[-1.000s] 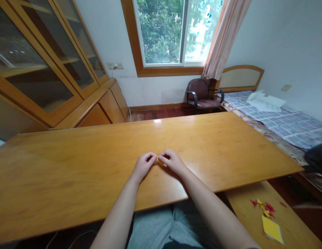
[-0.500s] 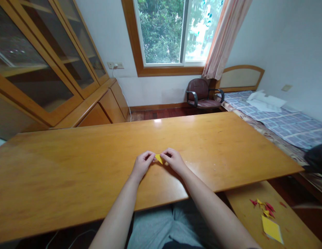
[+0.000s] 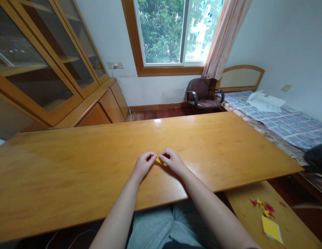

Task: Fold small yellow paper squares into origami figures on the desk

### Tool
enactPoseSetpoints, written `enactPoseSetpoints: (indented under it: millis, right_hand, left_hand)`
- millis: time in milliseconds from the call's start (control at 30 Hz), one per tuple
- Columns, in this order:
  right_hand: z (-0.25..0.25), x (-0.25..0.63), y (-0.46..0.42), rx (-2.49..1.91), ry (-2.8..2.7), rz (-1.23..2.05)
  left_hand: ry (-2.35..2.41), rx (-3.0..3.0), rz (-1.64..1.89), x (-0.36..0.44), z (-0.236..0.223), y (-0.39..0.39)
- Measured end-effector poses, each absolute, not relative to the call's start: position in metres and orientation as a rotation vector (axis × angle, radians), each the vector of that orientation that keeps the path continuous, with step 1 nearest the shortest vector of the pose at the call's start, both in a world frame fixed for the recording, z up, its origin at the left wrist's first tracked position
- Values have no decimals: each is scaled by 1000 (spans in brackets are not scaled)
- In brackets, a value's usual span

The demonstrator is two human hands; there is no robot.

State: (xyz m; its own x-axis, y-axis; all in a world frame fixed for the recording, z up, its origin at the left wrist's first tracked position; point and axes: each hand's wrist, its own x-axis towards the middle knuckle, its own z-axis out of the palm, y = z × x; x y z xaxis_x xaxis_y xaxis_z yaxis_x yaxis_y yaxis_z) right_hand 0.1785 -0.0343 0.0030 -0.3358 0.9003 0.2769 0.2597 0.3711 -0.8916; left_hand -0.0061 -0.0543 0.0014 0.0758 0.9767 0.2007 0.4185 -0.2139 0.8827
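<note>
Between my fingertips is a small piece of folded yellow paper point(image 3: 158, 159), mostly covered by the fingers. My left hand point(image 3: 145, 164) pinches its left side, thumb against fingers. From the other side my right hand point(image 3: 172, 160) pinches it too, and the two hands' tips nearly meet. Both hands rest low over the middle of the wooden table point(image 3: 85, 166), close to its front edge. How the paper is folded is too small to make out.
At lower right, a lower wooden surface point(image 3: 244, 207) holds a stack of yellow square paper point(image 3: 272, 229) and several small red and yellow folded paper pieces point(image 3: 269, 208). White scraps lie right of my hands. Beyond the table stand a chair point(image 3: 201, 93) and a bed point(image 3: 280, 117).
Half a second ago my hands were slightly farther apart and more yellow paper showed between them. Now the fingertips have drawn together again over it.
</note>
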Motion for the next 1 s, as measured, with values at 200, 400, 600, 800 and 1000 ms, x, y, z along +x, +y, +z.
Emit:
enactPoseSetpoints:
  millis: [200,400,600,800,1000]
  right_hand:
    - [5,178,-35,-1032,-1789,992]
    - [1,178,-34,-1031,-1746,933]
    - [-1,177,-35,-988,-1902,848]
    - [-2,176,-36,-975,-1964,827]
    - [-3,175,-38,-1009,-1986,788]
  left_hand:
    - [1384,1639,1127,-8,-1,-52]
    - [1399,1767,1079,-4,3,-55]
    - [1406,1835,1017,-2,4,-55]
    - [1420,1864,1035,-2,4,-56]
    - [1419,1890,1014,-2,3,-55]
